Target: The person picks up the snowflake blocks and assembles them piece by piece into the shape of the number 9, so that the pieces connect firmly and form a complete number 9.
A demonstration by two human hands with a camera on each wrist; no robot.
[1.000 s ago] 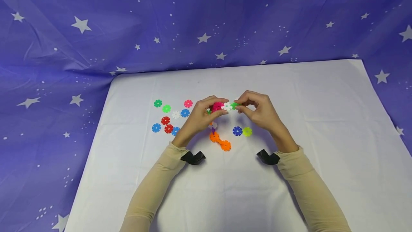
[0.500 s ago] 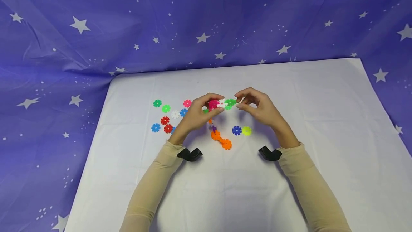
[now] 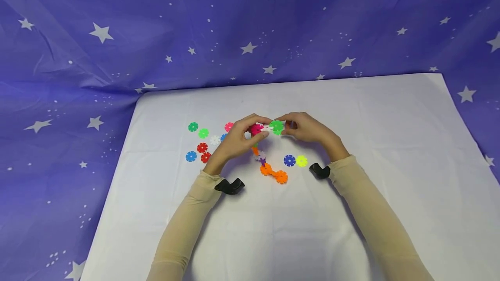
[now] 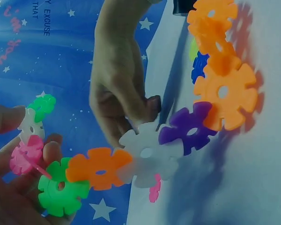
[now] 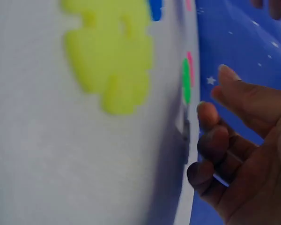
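Note:
My left hand (image 3: 243, 138) pinches one end of a chain of interlocking notched plastic discs. At its fingers sit a pink disc (image 4: 27, 155) and a white disc (image 4: 32, 127), with a light green disc (image 3: 276, 127) at the tip. From there the chain hangs through a green disc (image 4: 63, 190), an orange disc (image 4: 99, 169), a translucent whitish disc (image 4: 150, 152) and a purple disc (image 4: 189, 131) to several orange discs (image 3: 281, 177) low over the cloth. Near the tip, my right hand (image 3: 306, 127) has its fingers apart, nothing between them in the right wrist view (image 5: 246, 145).
Loose discs lie left on the white cloth (image 3: 371, 142), among them a red disc (image 3: 202, 147), a blue disc (image 3: 191, 156) and a green disc (image 3: 193, 127). A dark blue disc (image 3: 289, 160) and a yellow disc (image 3: 301, 161) lie near the chain. Behind hangs a starry curtain (image 3: 218, 25).
My right hand let go of the light green disc, drew slightly away, then came back beside it with its wrist turned. The light green and white discs turned; the orange end shifted slightly right.

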